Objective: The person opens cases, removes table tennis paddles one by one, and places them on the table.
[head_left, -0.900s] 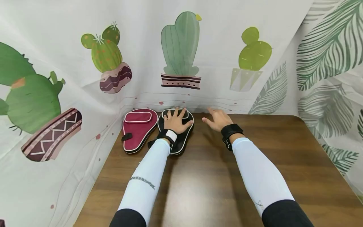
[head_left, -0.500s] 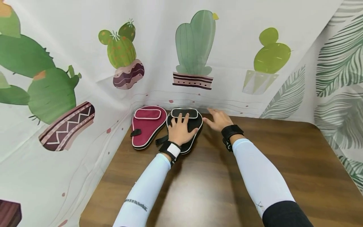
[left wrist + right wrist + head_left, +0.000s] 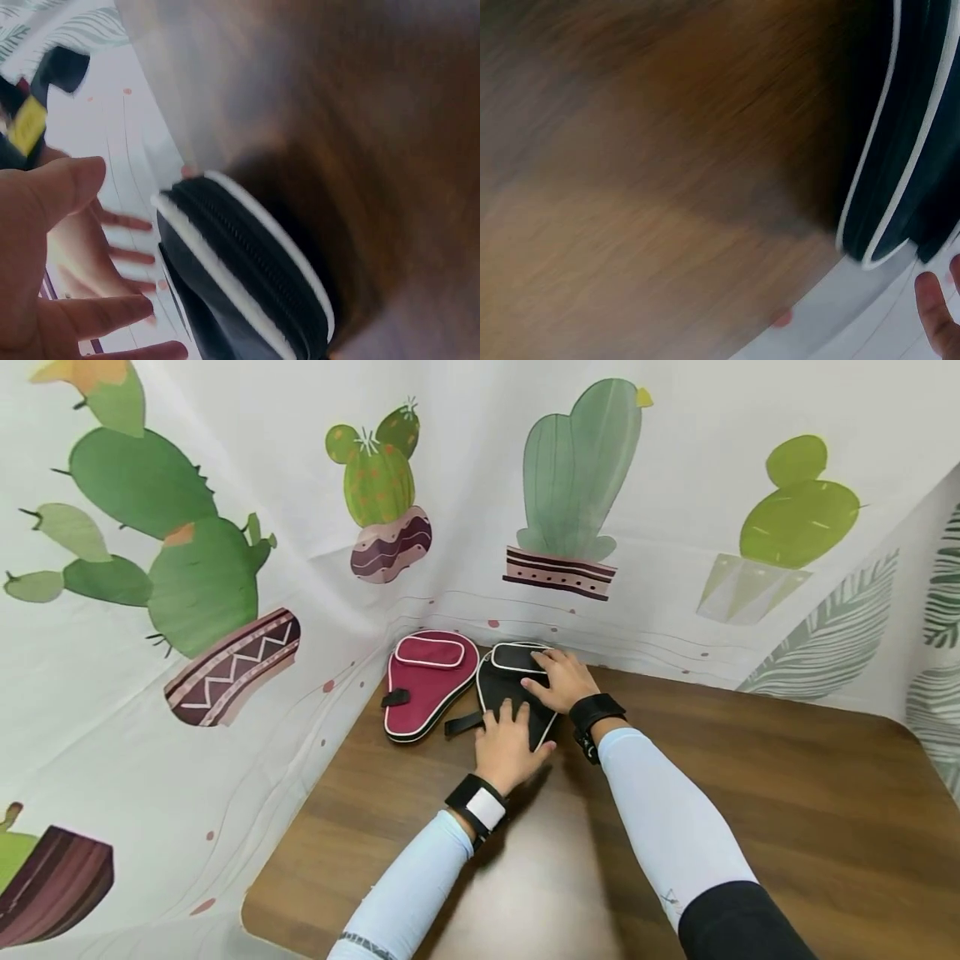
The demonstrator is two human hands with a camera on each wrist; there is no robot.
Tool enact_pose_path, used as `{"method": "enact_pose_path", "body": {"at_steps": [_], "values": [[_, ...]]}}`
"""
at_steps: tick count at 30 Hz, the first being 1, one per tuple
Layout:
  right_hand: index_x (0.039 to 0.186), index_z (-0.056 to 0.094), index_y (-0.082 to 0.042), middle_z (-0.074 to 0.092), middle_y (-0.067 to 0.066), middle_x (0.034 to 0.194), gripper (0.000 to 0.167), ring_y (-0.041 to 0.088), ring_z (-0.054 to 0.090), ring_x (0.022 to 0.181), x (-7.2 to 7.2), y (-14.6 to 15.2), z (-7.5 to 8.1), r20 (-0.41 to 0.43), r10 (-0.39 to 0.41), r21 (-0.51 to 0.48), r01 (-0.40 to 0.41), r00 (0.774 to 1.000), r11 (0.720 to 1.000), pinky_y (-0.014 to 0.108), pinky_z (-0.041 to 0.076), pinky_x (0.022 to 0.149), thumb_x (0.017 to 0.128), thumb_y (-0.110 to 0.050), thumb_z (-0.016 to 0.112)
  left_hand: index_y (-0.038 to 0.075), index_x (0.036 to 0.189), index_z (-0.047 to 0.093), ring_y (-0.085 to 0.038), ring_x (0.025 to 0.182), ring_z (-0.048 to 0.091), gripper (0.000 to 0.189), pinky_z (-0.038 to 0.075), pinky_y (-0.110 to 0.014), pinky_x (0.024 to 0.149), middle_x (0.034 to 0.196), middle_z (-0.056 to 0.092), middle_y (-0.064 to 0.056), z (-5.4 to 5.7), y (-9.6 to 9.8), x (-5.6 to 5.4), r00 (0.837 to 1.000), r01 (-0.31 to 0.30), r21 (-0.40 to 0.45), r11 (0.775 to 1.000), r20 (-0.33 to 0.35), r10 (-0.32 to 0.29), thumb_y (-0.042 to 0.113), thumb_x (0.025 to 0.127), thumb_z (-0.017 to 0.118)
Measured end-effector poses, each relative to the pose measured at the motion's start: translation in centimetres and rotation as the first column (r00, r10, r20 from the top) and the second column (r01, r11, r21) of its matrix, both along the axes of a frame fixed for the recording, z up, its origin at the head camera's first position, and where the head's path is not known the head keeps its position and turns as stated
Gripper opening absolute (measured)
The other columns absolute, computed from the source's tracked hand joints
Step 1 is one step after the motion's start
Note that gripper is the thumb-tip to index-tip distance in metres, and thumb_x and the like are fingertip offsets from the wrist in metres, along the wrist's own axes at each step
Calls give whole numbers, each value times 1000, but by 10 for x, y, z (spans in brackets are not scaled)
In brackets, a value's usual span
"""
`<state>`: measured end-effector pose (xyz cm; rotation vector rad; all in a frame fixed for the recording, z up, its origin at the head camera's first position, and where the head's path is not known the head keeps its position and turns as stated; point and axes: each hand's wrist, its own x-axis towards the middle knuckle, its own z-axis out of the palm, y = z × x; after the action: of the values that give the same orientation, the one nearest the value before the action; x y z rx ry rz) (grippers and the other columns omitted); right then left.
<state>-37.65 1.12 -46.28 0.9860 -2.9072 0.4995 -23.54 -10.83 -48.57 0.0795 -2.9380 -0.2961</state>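
A black table tennis bat case [image 3: 497,692] with white piping and a front pocket lies flat at the back of the wooden table. Over its near, narrow end is my left hand [image 3: 512,750], fingers spread. My right hand [image 3: 568,682] reaches across its far right part, fingertips overlapping the pocket. Neither hand curls round the case. In the left wrist view, the zipped edge of the black case [image 3: 240,262] shows beside the left fingers. Immediately left lies a red bat case [image 3: 426,683] of the same shape, with a black strap.
The brown table [image 3: 322,868] backs onto a white curtain [image 3: 457,468] printed with cacti. A black strap [image 3: 462,724] sticks out from the left side of the black case. Bare wood stretches to the right of the right arm.
My left hand has slid from the middle of the black case toward its near end. My right hand has moved left, from beside the case to over it. The head view has turned left.
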Motion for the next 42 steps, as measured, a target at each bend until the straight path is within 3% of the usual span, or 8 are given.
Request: {"method": "enact_pose_path", "body": {"at_steps": [6,14,31,42], "values": [[158,41,-16,38,20,159,65,49,34,142,-5,-24,2,-8,15,62,-15,1000,998,67,29,113,103,-49,54,16,140,63,-39,117,57,65,54,-52,85,141,57,-14,-8,9,3,1000,-8,-31,1000,-27,7,55,89,73],[161,36,-22,34,20,162,62,52,35,142,-10,-41,-3,-9,31,166,-29,999,986,73,28,110,105,-43,54,17,133,67,-31,99,62,55,55,-44,76,120,66,-8,-11,10,5,999,-38,-81,996,-37,35,49,89,76],[163,31,-21,34,20,162,69,52,40,139,-12,-42,0,22,29,250,-33,999,968,73,32,107,103,-40,60,14,131,67,-33,98,61,53,56,-47,71,118,66,-9,-12,12,5,1000,-18,-34,999,-23,17,45,89,78],[164,25,-23,30,17,164,69,47,40,141,-13,-37,-13,-52,52,263,-36,997,964,70,34,107,105,-43,54,12,133,65,-35,100,61,53,57,-49,74,120,65,-10,-14,11,3,1000,-6,-19,1000,-22,6,42,90,77]]}}
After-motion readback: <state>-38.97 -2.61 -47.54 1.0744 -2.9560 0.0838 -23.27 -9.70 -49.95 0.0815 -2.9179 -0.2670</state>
